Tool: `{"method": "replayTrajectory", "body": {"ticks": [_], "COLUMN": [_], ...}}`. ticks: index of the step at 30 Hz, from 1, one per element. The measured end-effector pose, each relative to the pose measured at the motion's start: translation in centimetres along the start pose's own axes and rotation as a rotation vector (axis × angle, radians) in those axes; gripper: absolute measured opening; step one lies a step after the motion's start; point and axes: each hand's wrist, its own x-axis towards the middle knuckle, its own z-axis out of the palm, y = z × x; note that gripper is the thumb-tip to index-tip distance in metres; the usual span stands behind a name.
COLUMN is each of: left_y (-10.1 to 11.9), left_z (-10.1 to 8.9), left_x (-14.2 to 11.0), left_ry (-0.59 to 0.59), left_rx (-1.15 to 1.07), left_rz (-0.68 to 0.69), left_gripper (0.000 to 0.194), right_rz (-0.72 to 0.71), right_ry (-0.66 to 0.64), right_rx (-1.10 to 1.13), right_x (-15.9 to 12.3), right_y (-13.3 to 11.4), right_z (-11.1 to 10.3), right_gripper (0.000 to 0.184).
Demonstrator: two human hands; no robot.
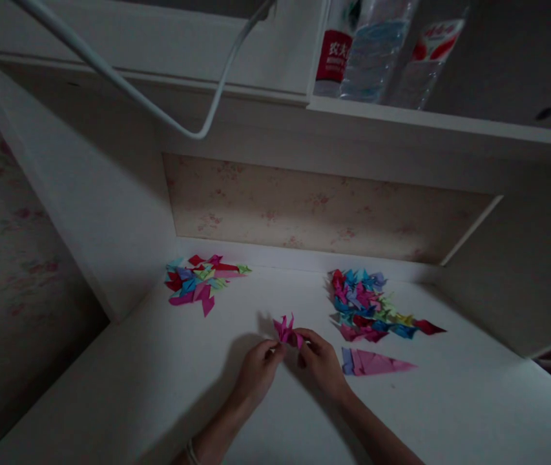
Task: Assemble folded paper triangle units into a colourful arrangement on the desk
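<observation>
A small pink folded paper piece (287, 330) is held just above the white desk (159, 387), pinched from both sides. My left hand (258, 369) grips its left end with closed fingers. My right hand (321, 363) grips its right end, fingers curled. To the right of my right hand lie pink and purple folded triangles (374, 363). Beyond them sits a heap of colourful folded papers (369, 307). A second heap of colourful folded papers (202, 281) lies at the back left of the desk.
A floral-patterned back panel (314, 210) closes the desk's rear. A shelf (440, 119) above holds water bottles (376, 48). A white side panel (86, 194) stands left, and a white bent rod (159, 110) crosses overhead.
</observation>
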Motion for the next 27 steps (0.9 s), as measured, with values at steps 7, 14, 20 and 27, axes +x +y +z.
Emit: {"method": "replayTrajectory", "body": {"ticks": [7, 14, 20, 27], "left_y": [-0.1, 0.0, 0.2, 0.0], "left_z": [0.5, 0.3, 0.0, -0.1], "left_x": [-0.5, -0.3, -0.3, -0.5], "left_ry": [-0.096, -0.130, -0.140, -0.180], "left_rx": [0.141, -0.069, -0.071, -0.047], "left_rz": [0.059, 0.049, 0.009, 0.010], "left_gripper": [0.043, 0.038, 0.030, 0.026], "right_rz": [-0.034, 0.066, 0.077, 0.031], "right_ry": [0.014, 0.071, 0.024, -0.080], "right_rx": [0.031, 0.320, 0.324, 0.254], "right_x": [-3.5, -3.1, -2.9, -3.1], "right_y": [0.9, 2.3, 2.7, 2.1], "right_z": [-0.8, -1.3, -1.6, -1.2], "right_gripper": [0.028, 0.040, 0.044, 0.040]}}
